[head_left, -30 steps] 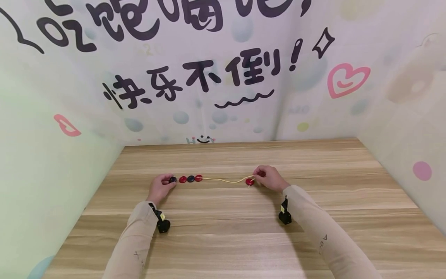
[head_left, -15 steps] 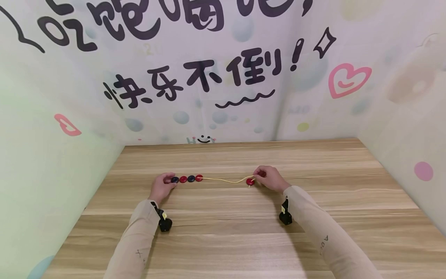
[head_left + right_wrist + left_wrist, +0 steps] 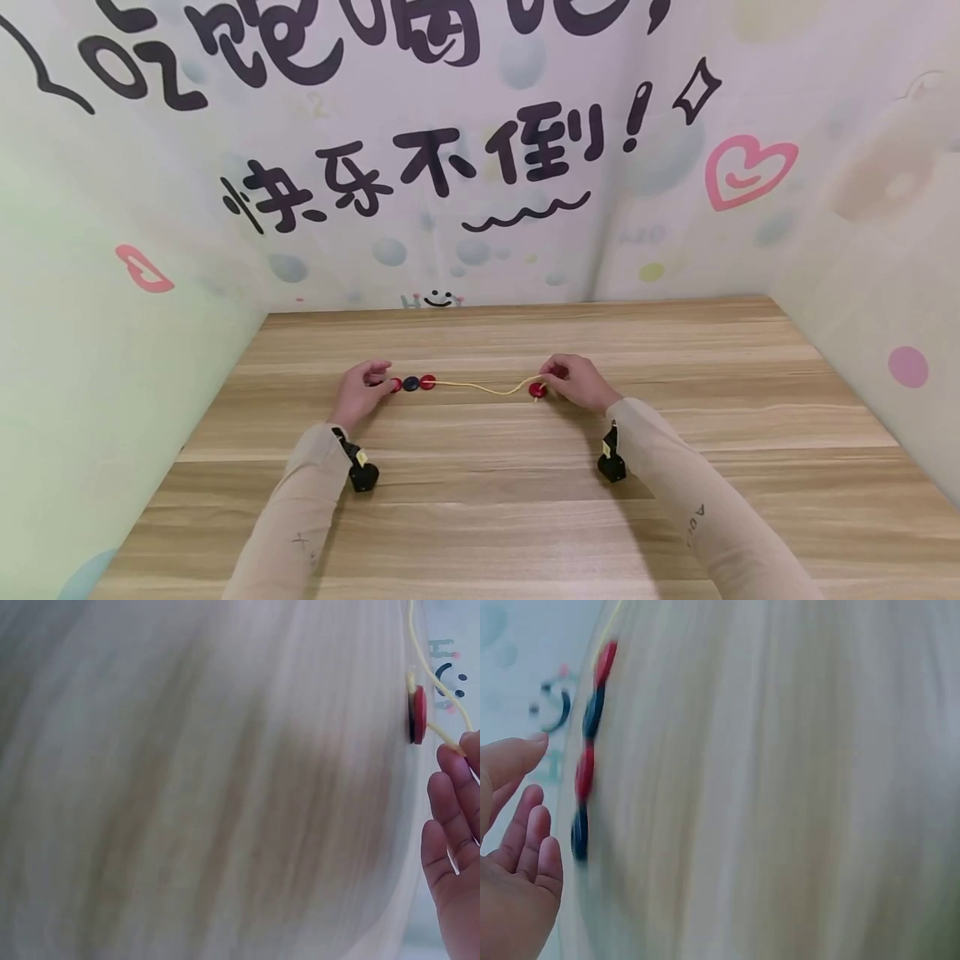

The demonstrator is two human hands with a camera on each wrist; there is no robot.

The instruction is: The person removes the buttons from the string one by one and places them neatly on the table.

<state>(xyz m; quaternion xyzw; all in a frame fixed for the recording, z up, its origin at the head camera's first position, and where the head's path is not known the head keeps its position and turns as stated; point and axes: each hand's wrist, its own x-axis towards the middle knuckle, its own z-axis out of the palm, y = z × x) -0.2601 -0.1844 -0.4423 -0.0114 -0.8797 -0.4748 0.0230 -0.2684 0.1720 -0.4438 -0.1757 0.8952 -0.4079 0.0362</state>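
A row of round, button-like discs lies at the left of the table: a red disc, a dark blue disc, another red disc and, at the end, another dark blue disc, hidden under the hand in the head view. My left hand hovers over that end, thumb and fingers apart and holding nothing. A yellow cord runs from the row to my right hand, which pinches it between thumb and forefinger. Beside those fingertips lies a red disc with a dark underside, the cord through it.
The wood-grain table carries the discs and cord near its back half. A printed cloth wall rises behind it, and side walls stand left and right. Black cameras sit on both wrists.
My left hand has let go of the end dark disc and moved up and right over the row. Earlier, that disc was slid right against its neighbour. The right hand has barely moved.
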